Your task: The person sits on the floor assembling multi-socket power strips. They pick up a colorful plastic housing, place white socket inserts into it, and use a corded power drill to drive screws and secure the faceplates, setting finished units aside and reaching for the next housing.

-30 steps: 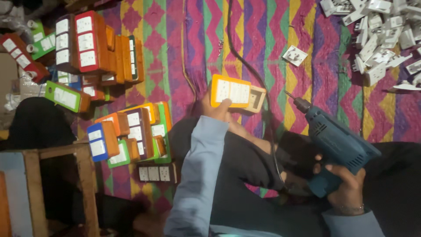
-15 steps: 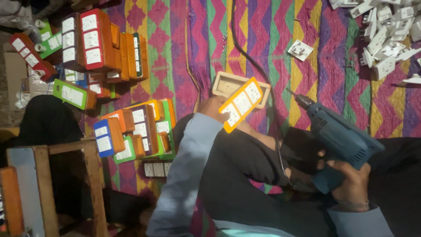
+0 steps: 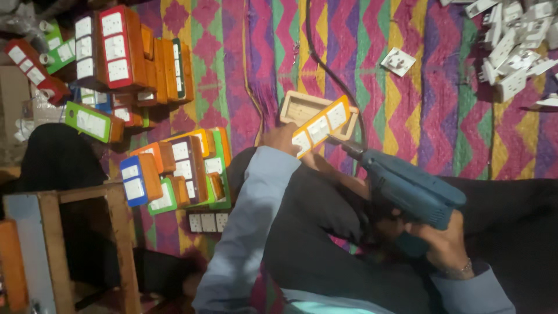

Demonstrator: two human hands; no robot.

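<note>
I see a zigzag rug in purple, pink, yellow and green filling most of the frame. At the upper left sits a stack of coloured switch boxes, red, orange and green with white plates on their faces. A second cluster of boxes, blue, orange and green, lies at centre left, just beside my left sleeve. A heap of loose white sockets fills the upper right corner, with 1 single white socket lying apart from it on the rug.

My right hand, lower right, is closed around the grip of a blue power drill, whose bit points up-left. My left hand, at centre, is closed on the lower end of an orange switch board with 3 white plates. That board tilts over an open wooden box, touching it. The drill bit tip meets the board just right of my left hand.
</note>
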